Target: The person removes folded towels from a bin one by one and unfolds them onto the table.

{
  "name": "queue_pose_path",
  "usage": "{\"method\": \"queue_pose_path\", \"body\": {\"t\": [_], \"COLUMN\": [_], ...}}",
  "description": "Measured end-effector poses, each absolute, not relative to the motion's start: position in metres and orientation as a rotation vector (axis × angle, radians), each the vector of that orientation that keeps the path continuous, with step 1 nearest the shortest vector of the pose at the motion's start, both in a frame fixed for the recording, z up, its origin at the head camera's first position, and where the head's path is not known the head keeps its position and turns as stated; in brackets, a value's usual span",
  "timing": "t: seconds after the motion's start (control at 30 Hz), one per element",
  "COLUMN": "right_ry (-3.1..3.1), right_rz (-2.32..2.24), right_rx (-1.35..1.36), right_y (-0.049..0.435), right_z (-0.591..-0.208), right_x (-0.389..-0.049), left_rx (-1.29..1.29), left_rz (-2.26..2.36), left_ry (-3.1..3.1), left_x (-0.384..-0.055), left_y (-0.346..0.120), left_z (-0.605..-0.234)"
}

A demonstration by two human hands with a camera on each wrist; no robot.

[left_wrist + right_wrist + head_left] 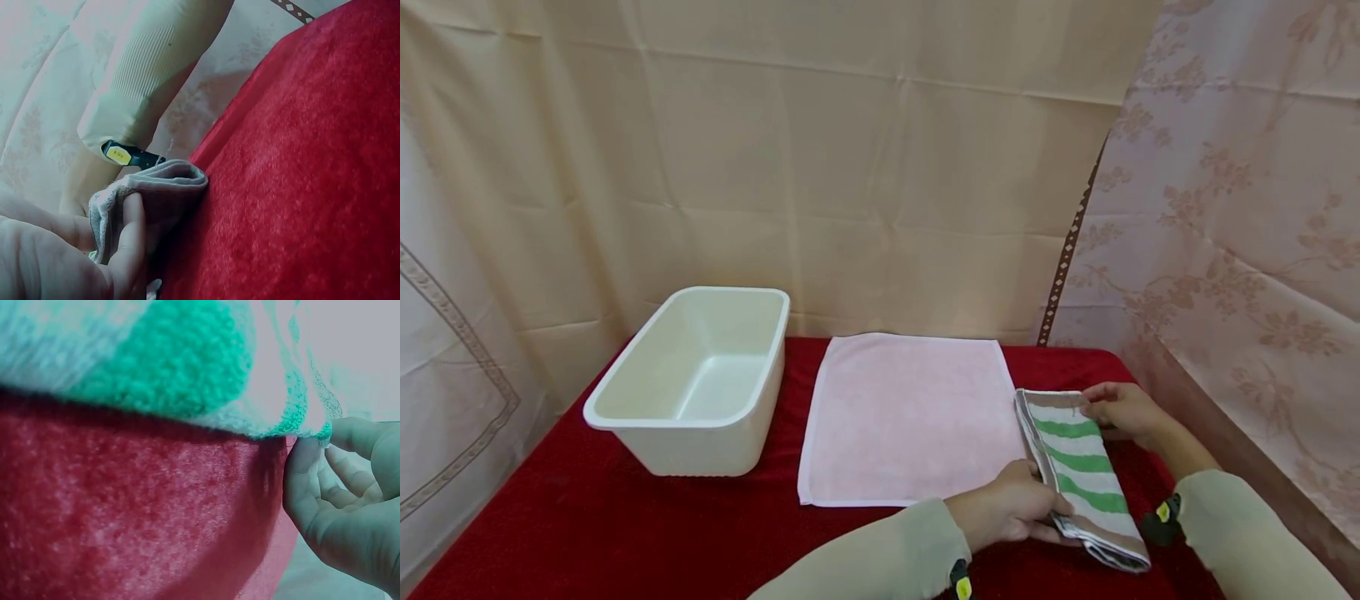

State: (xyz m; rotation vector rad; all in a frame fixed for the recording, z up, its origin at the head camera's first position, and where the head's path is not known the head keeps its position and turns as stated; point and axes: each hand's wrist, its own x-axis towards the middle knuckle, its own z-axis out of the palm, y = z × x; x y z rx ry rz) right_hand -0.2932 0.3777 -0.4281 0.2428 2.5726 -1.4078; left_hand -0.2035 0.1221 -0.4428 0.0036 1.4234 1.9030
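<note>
A folded towel (pixel 1078 467) with green, white and brown stripes lies at the right of the table, partly lifted. My left hand (pixel 1018 504) grips its near left edge; in the left wrist view the fingers (pixel 132 231) curl against the folded layers of the towel (pixel 165 184). At the far right corner my right hand (pixel 1123 408) pinches the edge between thumb and fingers. The right wrist view shows that pinch, with the right hand (pixel 350 506) beside the green-striped cloth (pixel 181 356). Left of it a pink towel (pixel 910 417) lies spread flat.
A white plastic basin (pixel 707 450) stands at the left of the red-covered table (pixel 625 533), with nothing inside it. Beige curtain (pixel 865 167) hangs behind the table, and a floral cloth (pixel 1247 208) hangs along the right side.
</note>
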Motion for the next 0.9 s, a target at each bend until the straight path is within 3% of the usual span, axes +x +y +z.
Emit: {"method": "queue_pose_path", "body": {"t": [0.9], "right_ry": [2.481], "right_rz": [-1.397], "right_rx": [0.126], "right_y": [0.4], "right_z": [-0.425], "right_x": [-0.281], "left_rx": [-0.024], "left_rz": [1.972], "left_ry": [1.403], "left_x": [-0.173], "left_y": [0.137], "left_z": [-0.442]}}
